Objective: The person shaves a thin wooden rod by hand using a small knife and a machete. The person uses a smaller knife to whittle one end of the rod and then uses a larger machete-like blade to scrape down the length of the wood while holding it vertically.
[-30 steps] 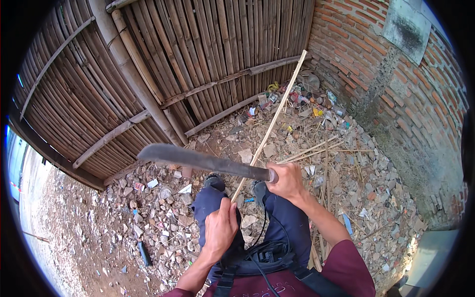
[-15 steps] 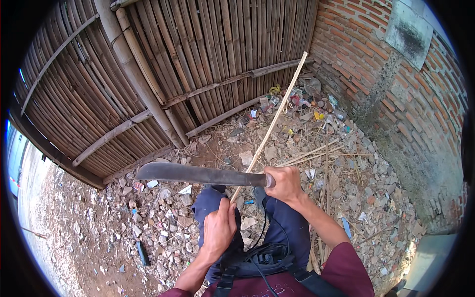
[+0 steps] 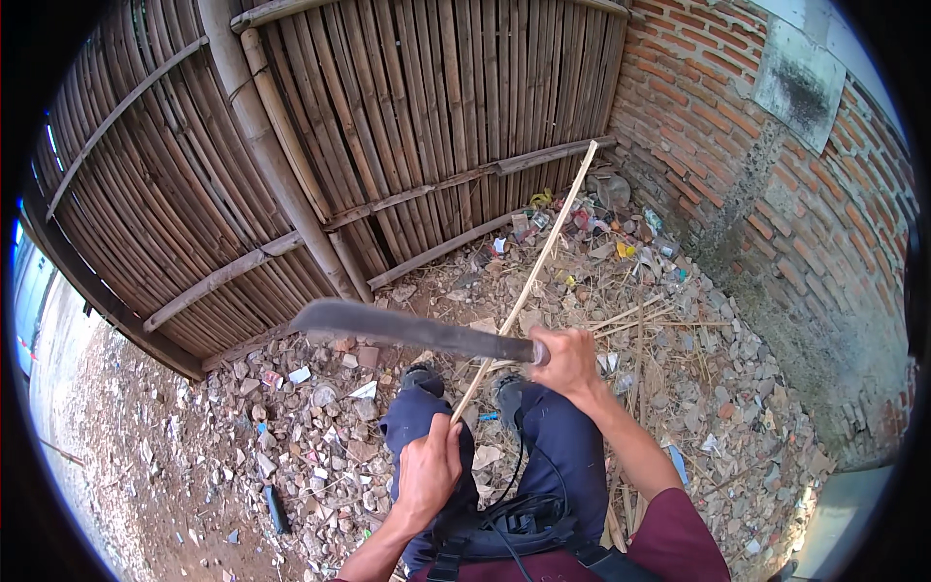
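bamboo strip [image 3: 529, 281], pale and thin, runs from the left hand [image 3: 427, 472] up and away, its far tip resting high against the fence [image 3: 407, 126] near the brick wall [image 3: 776, 194]. left hand clenched round the strip's near end, over the left knee. right hand [image 3: 567, 361] clenched on the handle of a machete [image 3: 407, 330]; blade dark, slightly blurred, held level and pointing to the person's left, crossing in front of the strip. blade sits just beside the strip where the two meet near the right fist; cannot tell whether edge and strip touch.

person seated or crouched, dark blue trousers [image 3: 572, 456], both shoes [image 3: 424, 378] on the ground just under the blade. maroon sleeve [image 3: 669, 538] on the right arm. black straps [image 3: 504, 529] and a cable across the lap.

ground: rubble [image 3: 320, 427], broken stone and brick bits, scraps of litter. loose bamboo slivers [image 3: 640, 320] lie scattered to the right of the strip, near the base of the wall. more coloured litter [image 3: 592, 223] heaped in the corner where fence meets wall. small dark object [image 3: 275, 507] flat on the dirt well to the left of the left hand. fence of vertical split bamboo with slanting cross rails and a thick post [image 3: 272, 155].
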The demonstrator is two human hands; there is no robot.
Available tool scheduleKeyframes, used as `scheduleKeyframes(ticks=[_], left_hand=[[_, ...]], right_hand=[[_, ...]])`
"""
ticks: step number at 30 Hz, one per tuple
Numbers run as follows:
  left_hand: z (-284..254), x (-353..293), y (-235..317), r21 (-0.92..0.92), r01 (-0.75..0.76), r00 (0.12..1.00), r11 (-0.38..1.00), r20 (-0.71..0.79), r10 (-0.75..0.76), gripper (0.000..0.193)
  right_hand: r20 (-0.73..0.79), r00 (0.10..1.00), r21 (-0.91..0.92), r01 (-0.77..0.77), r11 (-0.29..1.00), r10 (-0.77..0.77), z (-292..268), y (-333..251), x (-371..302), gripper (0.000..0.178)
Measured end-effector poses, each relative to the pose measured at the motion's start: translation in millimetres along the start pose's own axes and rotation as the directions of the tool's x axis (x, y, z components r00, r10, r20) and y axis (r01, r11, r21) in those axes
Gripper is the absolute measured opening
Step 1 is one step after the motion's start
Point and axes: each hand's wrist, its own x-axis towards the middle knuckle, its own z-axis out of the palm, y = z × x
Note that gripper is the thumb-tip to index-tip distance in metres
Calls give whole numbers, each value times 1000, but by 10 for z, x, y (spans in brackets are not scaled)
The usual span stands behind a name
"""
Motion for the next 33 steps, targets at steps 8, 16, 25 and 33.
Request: scheduleKeyframes(ticks=[8, 16, 25, 33], left_hand=[[-76, -89, -131, 16, 22, 999, 1000, 37, -23, 18], [-34, -54, -86, 15, 14, 999, 1000, 31, -14, 20], [-131, -297, -224, -64, 86, 994, 994, 72, -82, 23], [-206, -399, -184, -40, 109, 990, 993, 90, -105, 25]], right_hand=[[-41, 948, 81, -311, 947, 315, -159, 496, 269, 14], [10, 999, -84, 46, 995, -45, -85, 354, 208, 15], [-195, 974, -42, -124, 991, 114, -18, 890, 404, 8], [-5, 995, 3, 101, 995, -101, 72, 849, 409, 6]])
